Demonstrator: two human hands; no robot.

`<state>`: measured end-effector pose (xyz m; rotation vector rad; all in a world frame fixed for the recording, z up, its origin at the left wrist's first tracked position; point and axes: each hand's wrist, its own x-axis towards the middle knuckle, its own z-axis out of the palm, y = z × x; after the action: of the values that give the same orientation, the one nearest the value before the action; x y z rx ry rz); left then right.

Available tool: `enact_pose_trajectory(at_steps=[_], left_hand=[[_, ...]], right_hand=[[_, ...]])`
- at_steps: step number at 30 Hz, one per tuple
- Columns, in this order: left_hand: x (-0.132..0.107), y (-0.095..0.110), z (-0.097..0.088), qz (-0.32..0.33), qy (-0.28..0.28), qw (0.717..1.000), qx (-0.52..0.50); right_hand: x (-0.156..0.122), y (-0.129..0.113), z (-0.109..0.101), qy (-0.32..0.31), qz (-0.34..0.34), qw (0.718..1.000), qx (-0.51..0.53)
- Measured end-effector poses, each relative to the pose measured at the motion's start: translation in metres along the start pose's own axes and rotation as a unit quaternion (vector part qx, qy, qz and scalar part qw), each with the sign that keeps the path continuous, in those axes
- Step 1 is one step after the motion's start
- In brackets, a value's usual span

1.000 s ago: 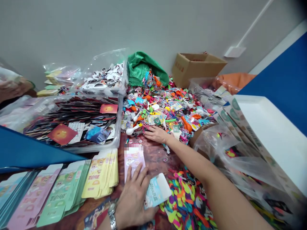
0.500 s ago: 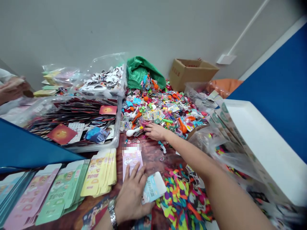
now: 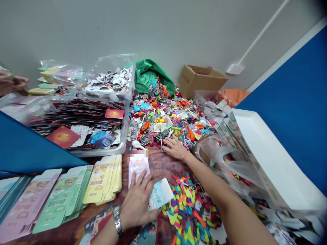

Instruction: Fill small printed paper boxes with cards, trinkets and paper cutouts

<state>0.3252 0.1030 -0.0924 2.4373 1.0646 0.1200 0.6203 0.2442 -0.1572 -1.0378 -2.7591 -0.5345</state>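
- Saw L hand [image 3: 136,200] at lower centre, fingers wide, pressed on pink card pkt [image 3: 136,170]; top of pkt blurred out; steel watch [image 3: 117,217] on wrist.
- Saw pale blue card [image 3: 158,194] just right of L hand, touching thumb side; no clear grip, cannot tell if pinched.
- Saw R hand [image 3: 176,149] mid-frame, fingers wide, flat at near edge of trinket heap [image 3: 163,117]; nothing visibly held.
- Noted white plastic spoon [image 3: 138,145] near R fingertips, left of them.
- Lower left: rows of yellow pkts [image 3: 104,180], green pkts [image 3: 61,200], pink pkts [image 3: 25,214], fanned, overlapping.
- Upper left: clear tray [image 3: 125,127] of dark cards; co-worker's hand [image 3: 12,83] at frame edge, apart from both hands.
- Lower right: loose uninflated balloons [image 3: 191,207] beside R forearm.
- Far side: green bag [image 3: 150,76], cardboard box [image 3: 201,80].
- Risks judged: heap looked liable to slide onto table if pushed at edge by R hand; fanned pkts looked easy to knock out of order by L wrist; blue card seemed prone to dropping among balloons if nudged right.
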Motion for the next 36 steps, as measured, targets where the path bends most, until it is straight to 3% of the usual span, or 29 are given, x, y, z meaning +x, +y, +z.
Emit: enact_pose_trajectory(at_steps=[5,10,13,17,19,21,25,29,32,36], left_hand=[[0.0,-0.003,0.001,0.003,-0.003,1.0,-0.016],[-0.002,-0.003,0.002,0.0,-0.004,0.999,-0.035],[-0.002,-0.003,0.002,-0.005,-0.003,0.999,-0.048],[-0.002,-0.003,0.002,-0.005,0.002,0.998,-0.059],[-0.002,-0.003,0.002,0.0,0.005,0.998,-0.064],[-0.002,-0.003,0.003,0.003,0.007,0.998,-0.065],[-0.002,-0.002,0.002,0.004,0.008,0.998,-0.06],[-0.002,0.0,-0.003,0.006,0.011,0.998,-0.054],[-0.002,0.0,-0.004,0.008,0.01,0.999,-0.053],[-0.002,-0.003,0.002,0.009,0.014,0.999,-0.049]], right_hand=[[0.037,0.046,0.024,-0.008,-0.05,0.998,-0.046],[0.062,0.064,0.031,-0.023,-0.017,0.998,-0.048],[0.071,0.062,0.01,-0.065,0.01,0.998,-0.018],[0.083,0.057,-0.037,-0.158,0.015,0.987,0.038],[0.094,0.047,-0.054,-0.159,0.026,0.985,0.053],[0.111,0.027,-0.06,-0.119,0.014,0.991,0.064],[0.159,-0.03,-0.039,-0.041,-0.102,0.99,0.093],[0.184,-0.06,-0.008,-0.056,-0.208,0.971,0.101],[0.167,-0.052,0.005,-0.057,-0.223,0.968,0.097],[0.124,-0.018,0.01,-0.022,-0.204,0.975,0.079]])
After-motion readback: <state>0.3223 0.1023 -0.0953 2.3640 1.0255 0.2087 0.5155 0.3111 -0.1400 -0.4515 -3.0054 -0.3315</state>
